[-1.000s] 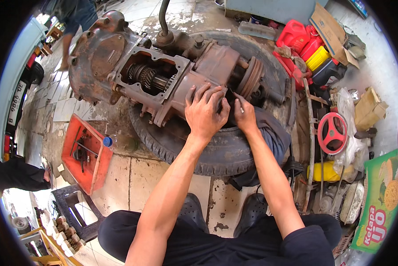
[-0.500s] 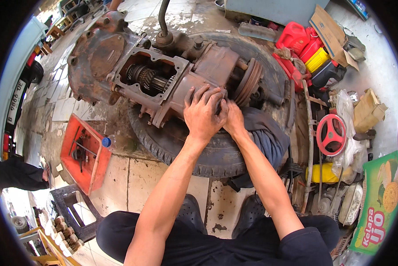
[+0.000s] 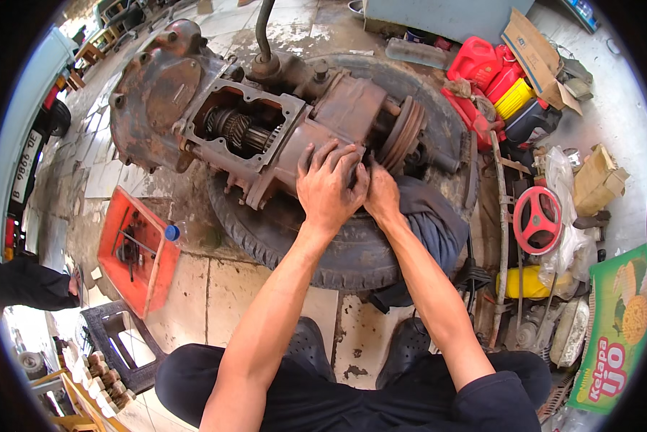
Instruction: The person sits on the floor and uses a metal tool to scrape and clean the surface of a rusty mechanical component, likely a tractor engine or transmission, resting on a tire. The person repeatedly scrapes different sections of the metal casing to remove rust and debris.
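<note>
A rusty brown gearbox [image 3: 331,108] lies on a tyre [image 3: 316,266], its top opening showing the gears [image 3: 237,129] inside. My left hand [image 3: 331,187] rests on the near side of the housing, fingers spread over its upper face and the thumb toward my other hand. Close beside it, my right hand [image 3: 383,193] is closed at the housing's near right corner, below the grooved pulley-like drum [image 3: 404,137]. Its fingertips are partly hidden, so whatever they grip cannot be made out. A dark grey cloth [image 3: 431,216] lies on the tyre by my right wrist.
An orange-red tray [image 3: 154,277] with metal tools stands left of the tyre, a blue-capped bottle [image 3: 172,232] beside it. Red jerrycans [image 3: 475,59], a cardboard box [image 3: 532,50] and a red handwheel [image 3: 537,219] crowd the right. A person's dark-clothed leg [image 3: 32,281] shows far left.
Both hands stay at the same corner of the gearbox, with only a slight shift of the fingers. The view has moved a little.
</note>
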A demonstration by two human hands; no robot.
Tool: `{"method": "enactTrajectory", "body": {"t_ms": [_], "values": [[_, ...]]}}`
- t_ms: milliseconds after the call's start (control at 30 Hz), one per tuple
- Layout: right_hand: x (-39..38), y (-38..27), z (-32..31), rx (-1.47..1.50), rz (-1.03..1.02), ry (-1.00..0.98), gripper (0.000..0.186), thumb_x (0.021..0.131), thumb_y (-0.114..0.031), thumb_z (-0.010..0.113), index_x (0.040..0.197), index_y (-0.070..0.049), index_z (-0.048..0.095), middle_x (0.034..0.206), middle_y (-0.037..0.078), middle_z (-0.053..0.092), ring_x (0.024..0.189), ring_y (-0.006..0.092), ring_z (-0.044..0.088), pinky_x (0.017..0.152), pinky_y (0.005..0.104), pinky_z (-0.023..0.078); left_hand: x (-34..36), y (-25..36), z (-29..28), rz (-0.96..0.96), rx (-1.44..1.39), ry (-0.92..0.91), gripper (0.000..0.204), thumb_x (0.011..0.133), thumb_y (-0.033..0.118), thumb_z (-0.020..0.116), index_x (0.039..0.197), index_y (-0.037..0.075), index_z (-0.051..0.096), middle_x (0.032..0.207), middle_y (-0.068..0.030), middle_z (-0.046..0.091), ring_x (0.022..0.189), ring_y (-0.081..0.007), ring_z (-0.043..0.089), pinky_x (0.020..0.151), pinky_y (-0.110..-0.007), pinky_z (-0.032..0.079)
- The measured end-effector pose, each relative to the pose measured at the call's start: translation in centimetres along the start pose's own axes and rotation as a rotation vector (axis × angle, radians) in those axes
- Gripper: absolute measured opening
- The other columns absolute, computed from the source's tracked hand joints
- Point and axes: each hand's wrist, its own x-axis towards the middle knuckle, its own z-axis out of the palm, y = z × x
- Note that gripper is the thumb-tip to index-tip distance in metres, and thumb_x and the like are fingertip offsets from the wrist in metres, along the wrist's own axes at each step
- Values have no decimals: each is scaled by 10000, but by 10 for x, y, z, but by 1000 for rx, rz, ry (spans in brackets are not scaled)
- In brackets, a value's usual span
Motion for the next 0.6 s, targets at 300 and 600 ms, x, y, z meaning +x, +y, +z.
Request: {"method": "enactTrajectory", "body": {"t_ms": [300,600], "values": [[4,7,4,92,-53,-11,395,1005,-162,482,1322,56,570,1097,296,678,1022,470,654,852,526,537,-2,1,3,4,0,1,165,810,165,716,973,139,709,1127,38,721,1175,-214,626,1109,-450,371],[2,2,5,16,20,-18,452,1024,-199,444,1398,37,539,1170,296,672,1051,434,670,879,506,542,-1,0,2,2,5,0,163,809,164,722,969,142,707,1124,39,720,1167,-214,630,1106,-453,378]]}}
